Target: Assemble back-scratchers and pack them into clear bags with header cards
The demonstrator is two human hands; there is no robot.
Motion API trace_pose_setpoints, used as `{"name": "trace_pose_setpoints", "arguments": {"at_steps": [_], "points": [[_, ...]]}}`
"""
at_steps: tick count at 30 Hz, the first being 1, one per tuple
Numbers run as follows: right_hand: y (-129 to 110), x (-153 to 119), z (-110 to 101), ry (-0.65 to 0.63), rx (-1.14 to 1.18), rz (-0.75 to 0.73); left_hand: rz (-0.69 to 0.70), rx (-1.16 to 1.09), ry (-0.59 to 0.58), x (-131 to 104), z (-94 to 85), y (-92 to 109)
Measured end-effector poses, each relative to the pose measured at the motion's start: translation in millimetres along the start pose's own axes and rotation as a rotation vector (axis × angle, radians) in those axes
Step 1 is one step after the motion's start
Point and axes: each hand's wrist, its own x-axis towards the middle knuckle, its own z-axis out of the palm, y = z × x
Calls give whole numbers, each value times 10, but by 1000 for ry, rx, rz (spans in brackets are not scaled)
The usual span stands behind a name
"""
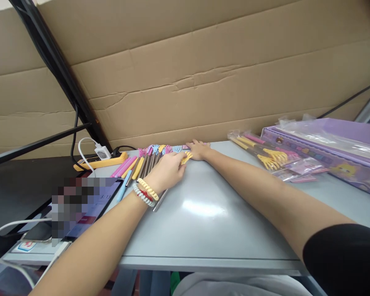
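My left hand (170,167), with braided bands on its wrist, holds a small yellow hand-shaped piece (187,157) between its fingertips. Just right of it, my right hand (198,149) lies on the far edge of the table with its fingers spread, over a small pink item (185,146). Beside and behind my left hand lies a row of pink, blue and yellow hand-shaped pieces (156,149). Brown and metal rods (148,165) and pink, yellow and blue handles (125,167) lie below them, partly hidden by my left hand.
Bagged yellow and pink hand-shaped sticks (273,156) lie at the right beside a large purple box (342,144). On the left are a tablet (103,201), a yellow power strip (111,161) with a white charger (102,152), and cables. Cardboard (203,74) stands behind the table (203,230).
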Motion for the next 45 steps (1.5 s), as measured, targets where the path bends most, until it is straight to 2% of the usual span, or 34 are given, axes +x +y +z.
{"name": "trace_pose_setpoints", "arguments": {"at_steps": [6, 14, 20, 22, 25, 27, 32, 36, 42, 45], "points": [[47, -103, -16, -29, 3, -60, -34, 10, -14, 0, -24, -5], [217, -647, -73, 24, 1, -247, -74, 1, -40, 10, -17, 13], [194, -929, -178, 266, -195, -335, -79, -19, -65, 3, -23, 38], [162, -1038, -203, 279, -217, -384, -92, -21, -66, 1, -26, 39], [152, -1172, -182, 324, -119, -390, -107, -9, -83, 0, -29, 49], [173, -1204, -143, 309, -29, -386, -103, -5, -99, -2, -31, 64], [247, -1141, -100, 63, 87, -442, -95, -13, -130, -6, -37, 102], [273, -1154, -133, 76, 112, -477, -83, 2, -149, -2, -39, 109], [292, -1172, -99, 189, 120, -351, -91, 28, -187, 0, -40, 127], [319, -1128, -70, 156, 116, -351, -63, 36, -227, -1, -40, 138]]}}
